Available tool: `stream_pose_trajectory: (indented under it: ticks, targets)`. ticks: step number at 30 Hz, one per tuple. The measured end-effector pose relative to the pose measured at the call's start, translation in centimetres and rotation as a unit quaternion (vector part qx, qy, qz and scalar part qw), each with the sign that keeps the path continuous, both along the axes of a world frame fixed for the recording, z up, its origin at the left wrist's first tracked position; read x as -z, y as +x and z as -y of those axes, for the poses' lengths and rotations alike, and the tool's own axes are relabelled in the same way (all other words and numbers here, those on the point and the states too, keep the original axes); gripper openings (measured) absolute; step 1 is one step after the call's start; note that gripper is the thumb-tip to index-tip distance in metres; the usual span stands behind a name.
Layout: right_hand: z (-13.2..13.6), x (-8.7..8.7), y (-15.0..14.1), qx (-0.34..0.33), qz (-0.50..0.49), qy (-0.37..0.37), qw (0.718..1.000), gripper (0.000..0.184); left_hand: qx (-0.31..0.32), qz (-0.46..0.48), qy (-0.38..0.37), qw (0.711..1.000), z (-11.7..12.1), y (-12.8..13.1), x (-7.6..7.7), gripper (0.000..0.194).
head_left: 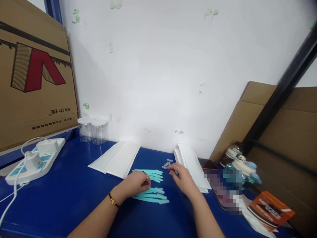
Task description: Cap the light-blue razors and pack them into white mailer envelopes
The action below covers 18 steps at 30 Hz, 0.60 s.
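My left hand (137,182) is closed, its fingers curled over two groups of turquoise eyebrow razors on the blue table. What it holds, if anything, is hidden. The farther razors (155,175) lie fanned side by side, tips to the right; the nearer razors (152,197) come out from beneath my hand. Several small clear blade caps (166,164) are scattered just beyond. My right hand (182,177) is at these caps with its fingers stretched out, the fingertips at the closest ones and a few caps partly covered by it.
White sleeves (119,158) lie at left, and another white stack (192,165) at right. Two lidded clear jars (99,133) stand by the wall. A power strip (47,165) is far left. At right are a phone (223,201), brown bottle (231,153) and orange packet (269,210).
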State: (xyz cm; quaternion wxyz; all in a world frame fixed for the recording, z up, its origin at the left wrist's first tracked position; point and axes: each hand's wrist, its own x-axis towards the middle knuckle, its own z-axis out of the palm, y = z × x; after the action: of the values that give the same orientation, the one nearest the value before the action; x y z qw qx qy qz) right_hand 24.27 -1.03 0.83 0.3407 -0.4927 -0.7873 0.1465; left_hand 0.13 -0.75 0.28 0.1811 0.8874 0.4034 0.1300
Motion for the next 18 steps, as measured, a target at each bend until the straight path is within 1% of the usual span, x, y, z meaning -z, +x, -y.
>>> stream_pose_trajectory:
  ticks: [1, 3, 6, 8, 10, 12, 14, 18]
  targets:
    - [-0.3, 0.1, 0.5, 0.038, 0.021, 0.016, 0.999, 0.028, -0.005, 0.000, 0.000, 1.000, -0.1, -0.1, 0.0, 0.014]
    - [-0.7, 0.6, 1.0, 0.091, 0.085, 0.015, 0.992, 0.030, -0.032, 0.005, 0.023, 0.999, -0.3, -0.3, 0.2, 0.011]
    - [-1.1, 1.7, 0.7, 0.107, 0.188, -0.015, 0.976, 0.030, -0.077, -0.002, 0.070, 0.995, -1.0, -0.6, 0.8, 0.017]
    - [-1.3, 2.1, 0.1, 0.120, 0.241, -0.026, 0.963, 0.028, -0.087, -0.021, 0.079, 0.993, -1.4, -0.8, 1.1, 0.020]
    - [-1.5, 2.3, -0.6, 0.142, 0.279, -0.039, 0.949, 0.025, -0.086, -0.035, 0.075, 0.993, -1.6, -0.8, 1.4, 0.016]
    - [-1.5, 2.3, -1.1, 0.160, 0.294, -0.056, 0.941, 0.023, -0.084, -0.040, 0.070, 0.993, -1.7, -0.7, 1.5, 0.009]
    - [-1.4, 2.4, -1.4, 0.169, 0.289, -0.067, 0.940, 0.019, -0.085, -0.039, 0.069, 0.993, -1.6, -0.6, 1.5, 0.006]
    - [-1.1, 2.6, -1.0, 0.156, 0.228, -0.076, 0.958, 0.015, -0.090, -0.028, 0.068, 0.993, -1.5, -0.6, 1.5, 0.005]
